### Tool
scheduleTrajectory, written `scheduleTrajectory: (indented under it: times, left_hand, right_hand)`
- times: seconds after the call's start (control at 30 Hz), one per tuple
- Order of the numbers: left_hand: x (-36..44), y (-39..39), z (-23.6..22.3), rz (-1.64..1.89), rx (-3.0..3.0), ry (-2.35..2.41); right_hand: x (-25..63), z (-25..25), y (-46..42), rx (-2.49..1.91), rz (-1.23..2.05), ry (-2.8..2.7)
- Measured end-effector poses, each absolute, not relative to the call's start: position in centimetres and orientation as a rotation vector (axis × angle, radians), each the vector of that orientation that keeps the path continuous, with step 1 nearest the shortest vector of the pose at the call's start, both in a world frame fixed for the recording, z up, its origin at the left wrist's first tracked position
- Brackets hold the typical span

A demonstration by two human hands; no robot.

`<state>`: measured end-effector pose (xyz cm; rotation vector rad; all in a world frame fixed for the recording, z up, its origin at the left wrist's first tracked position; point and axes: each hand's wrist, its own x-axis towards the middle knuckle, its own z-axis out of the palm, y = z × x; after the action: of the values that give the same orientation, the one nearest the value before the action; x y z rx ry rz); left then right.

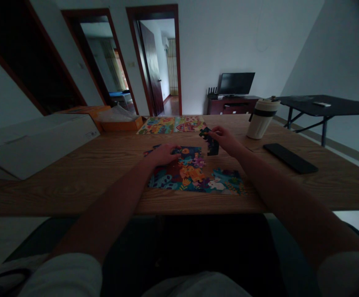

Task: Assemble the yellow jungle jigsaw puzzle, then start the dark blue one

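A partly joined jigsaw puzzle with bright animals lies on the wooden table in front of me. My left hand rests on its upper left part, fingers stretched out over the dark pieces. Beyond the puzzle's upper right, my right hand pinches a dark puzzle piece section between thumb and fingers, tilted up from the table. At the lower right a joined part with a white rabbit meets the rest. Some of the puzzle under my left hand is hidden.
Behind the puzzle lie colourful picture sheets. A white box and an orange box stand at the left. On the right are a cream tumbler and a black phone. The table's near edge is close to me.
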<state>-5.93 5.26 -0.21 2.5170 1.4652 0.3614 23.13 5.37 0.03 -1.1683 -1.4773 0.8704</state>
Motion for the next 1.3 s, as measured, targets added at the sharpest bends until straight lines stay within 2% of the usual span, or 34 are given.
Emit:
scheduleTrajectory:
  times: [0.23, 0.37, 0.57, 0.73, 0.97, 1.17, 1.3]
  left_hand:
    - [-6.0, 5.5, -0.4, 0.385, 2.510, 1.456]
    - [-6.1, 5.5, -0.4, 0.400, 2.508, 1.437]
    - [-6.1, 5.5, -0.4, 0.380, 2.542, 1.421]
    - [-5.9, 5.3, -0.3, 0.356, 2.559, 1.445]
    - [-5.9, 5.2, 0.0, 0.306, 2.504, 1.537]
    - [-6.9, 6.5, -0.8, 0.311, 2.401, 1.622]
    - [-6.9, 6.6, -1.0, 0.332, 2.427, 1.564]
  right_hand:
    - [23.6, -0.7, 6.1, -1.280, 0.698, -1.505]
    - [24.0, -0.2, 6.4, -1.175, 0.644, -1.334]
    - [24.8, -0.1, 6.3, -1.004, 1.092, -1.463]
    - [25.0, -1.0, 6.6, -1.460, 0.667, -1.596]
    - [25.2, -0.4, 6.4, -1.478, 0.729, -1.579]
    - [27.5, -1.7, 8.0, -1.839, 0.371, -1.724]
    - [28.2, -2.2, 8.2, -1.894, 0.151, -1.832]
